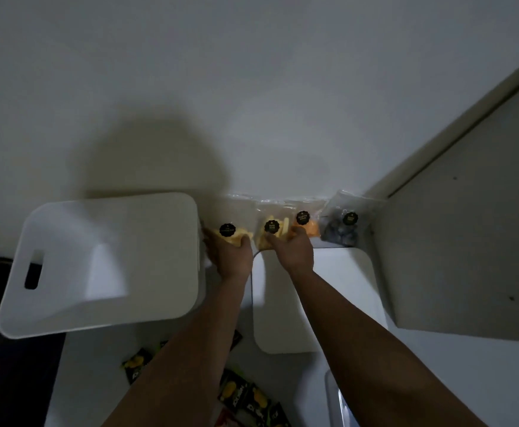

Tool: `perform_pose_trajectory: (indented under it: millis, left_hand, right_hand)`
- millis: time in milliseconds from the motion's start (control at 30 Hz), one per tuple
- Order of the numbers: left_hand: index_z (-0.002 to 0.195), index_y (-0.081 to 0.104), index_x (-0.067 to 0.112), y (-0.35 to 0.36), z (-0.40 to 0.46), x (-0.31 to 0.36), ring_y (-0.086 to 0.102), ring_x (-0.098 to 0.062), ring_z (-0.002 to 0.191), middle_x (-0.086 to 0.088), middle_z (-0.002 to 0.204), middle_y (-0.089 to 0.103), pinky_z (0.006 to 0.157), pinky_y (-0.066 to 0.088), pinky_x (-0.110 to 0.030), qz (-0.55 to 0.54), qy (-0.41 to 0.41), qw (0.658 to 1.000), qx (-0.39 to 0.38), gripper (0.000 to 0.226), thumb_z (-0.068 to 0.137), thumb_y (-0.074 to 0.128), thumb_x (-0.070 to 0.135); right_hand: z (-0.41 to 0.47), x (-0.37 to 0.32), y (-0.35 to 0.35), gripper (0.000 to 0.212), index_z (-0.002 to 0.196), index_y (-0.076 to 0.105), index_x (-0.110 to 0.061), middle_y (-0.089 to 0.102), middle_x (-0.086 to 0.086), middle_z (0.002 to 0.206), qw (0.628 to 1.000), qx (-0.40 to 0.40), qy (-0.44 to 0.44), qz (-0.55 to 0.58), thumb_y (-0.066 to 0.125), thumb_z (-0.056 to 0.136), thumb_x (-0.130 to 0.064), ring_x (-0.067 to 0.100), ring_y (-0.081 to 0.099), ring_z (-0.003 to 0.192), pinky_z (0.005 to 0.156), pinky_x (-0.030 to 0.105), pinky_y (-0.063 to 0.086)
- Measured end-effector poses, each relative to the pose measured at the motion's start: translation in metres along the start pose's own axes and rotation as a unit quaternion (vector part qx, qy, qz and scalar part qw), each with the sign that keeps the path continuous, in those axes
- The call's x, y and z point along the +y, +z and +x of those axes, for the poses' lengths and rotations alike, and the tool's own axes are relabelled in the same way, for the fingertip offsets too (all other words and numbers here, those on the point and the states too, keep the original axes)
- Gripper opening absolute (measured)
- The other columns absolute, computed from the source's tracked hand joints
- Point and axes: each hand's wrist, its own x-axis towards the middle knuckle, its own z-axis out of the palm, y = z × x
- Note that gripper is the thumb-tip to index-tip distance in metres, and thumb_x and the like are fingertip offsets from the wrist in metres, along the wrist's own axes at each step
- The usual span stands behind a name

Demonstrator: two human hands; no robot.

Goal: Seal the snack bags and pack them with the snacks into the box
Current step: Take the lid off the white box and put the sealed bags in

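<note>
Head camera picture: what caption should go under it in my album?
Left hand and right hand each grip a clear snack bag in the row of four against the wall, beside the white box.

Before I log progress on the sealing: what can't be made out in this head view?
- Bag tops: clear film, dim; sealed or not, unreadable.
- Round black labels: print too small.
- Left hand fingers: hidden behind its bag.
- Snack packets: partly covered by forearms, cut by bottom edge.

Dim light, plain white wall, white tabletop, grey panel at right
</note>
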Motion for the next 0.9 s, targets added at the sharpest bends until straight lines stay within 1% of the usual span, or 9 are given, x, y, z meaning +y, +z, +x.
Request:
perform_pose_trajectory:
  millis: [67,133,200,267,333,433,600,733,900]
  left_hand:
    - [0.160,0.012,0.006,0.001,0.009,0.005,0.025,-0.035,0.151,-0.019,0.163,0.027,0.122,0.026,-0.042,-0.018,0.014,0.999,0.035,0.095,0.088,0.072,0.022]
    - [0.158,0.025,0.009,0.003,0.016,0.007,0.037,-0.038,0.143,-0.020,0.155,0.040,0.116,0.036,-0.043,-0.027,0.009,0.998,0.059,0.082,0.089,0.068,0.023]
    - [0.152,0.037,0.012,0.003,0.021,0.011,0.047,-0.041,0.133,-0.022,0.145,0.048,0.108,0.044,-0.048,-0.030,-0.016,0.998,0.057,0.068,0.091,0.062,0.027]
    - [0.138,0.056,0.012,0.001,0.023,0.015,0.053,-0.040,0.125,-0.021,0.135,0.056,0.104,0.047,-0.046,-0.010,-0.015,0.999,0.040,0.047,0.095,0.056,0.031]
    - [0.112,0.068,0.007,-0.002,0.021,0.019,0.061,-0.038,0.114,-0.019,0.119,0.066,0.096,0.051,-0.044,-0.006,0.023,0.999,0.036,0.041,0.090,0.046,0.033]
    - [0.110,0.067,0.005,-0.009,0.009,0.026,0.063,-0.036,0.112,-0.017,0.118,0.068,0.097,0.052,-0.044,-0.030,0.024,0.999,0.028,0.033,0.094,0.044,0.022]
    - [0.122,0.061,0.012,-0.034,-0.024,0.046,0.063,-0.032,0.112,-0.010,0.124,0.067,0.089,0.051,-0.036,-0.015,0.082,0.996,0.012,0.029,0.100,0.042,0.017]
    - [0.105,0.061,0.015,-0.065,-0.049,0.073,0.065,-0.030,0.098,-0.008,0.108,0.070,0.070,0.044,-0.031,0.010,0.147,0.988,0.041,0.019,0.100,0.045,0.023]
    - [0.097,0.059,0.016,-0.131,-0.055,0.111,0.068,-0.031,0.091,-0.008,0.098,0.072,0.078,0.057,-0.040,-0.031,0.216,0.971,0.101,0.014,0.099,0.052,0.028]
  right_hand:
    - [0.016,-0.001,0.015,0.103,0.137,0.052,-0.030,0.067,0.003,0.126,1.000,0.023,0.011,0.002,0.064,0.052,-0.087,0.031,0.063,0.117,0.097,0.053,0.053]
    - [0.027,0.000,0.024,0.102,0.137,0.052,-0.029,0.066,0.006,0.125,0.999,0.036,0.018,0.010,0.063,0.052,-0.084,0.033,0.063,0.115,0.097,0.054,0.053]
    - [0.028,-0.004,0.024,0.078,0.123,0.059,-0.025,0.067,0.006,0.112,0.999,0.044,0.010,0.028,0.069,0.063,-0.073,0.031,0.065,0.103,0.086,0.043,0.056]
    - [0.026,-0.007,0.020,0.038,0.100,0.061,-0.017,0.065,0.004,0.091,0.997,0.041,-0.011,0.058,0.076,0.082,-0.047,0.025,0.063,0.084,0.067,0.030,0.050]
    - [0.026,-0.006,0.012,0.011,0.097,0.064,-0.011,0.067,0.007,0.088,0.996,0.041,-0.021,0.070,0.067,0.093,-0.020,0.025,0.063,0.082,0.067,0.029,0.046]
    - [0.020,-0.004,-0.002,0.018,0.096,0.066,-0.009,0.069,0.009,0.088,0.996,0.045,-0.042,0.061,0.055,0.088,0.002,0.028,0.063,0.082,0.069,0.029,0.045]
    - [0.000,-0.006,-0.027,0.028,0.072,0.051,-0.031,0.053,0.004,0.076,0.979,0.065,-0.115,0.153,0.075,0.083,-0.021,0.016,0.051,0.074,0.074,0.034,0.043]
    - [-0.034,-0.031,-0.050,0.016,0.095,0.064,-0.018,0.053,0.000,0.080,0.962,0.074,-0.146,0.219,0.076,0.089,-0.010,0.013,0.053,0.075,0.079,0.031,0.047]
    - [-0.071,-0.079,-0.067,0.017,0.102,0.069,-0.015,0.060,-0.003,0.083,0.949,0.089,-0.205,0.223,0.078,0.089,-0.020,0.012,0.059,0.078,0.079,0.036,0.056]
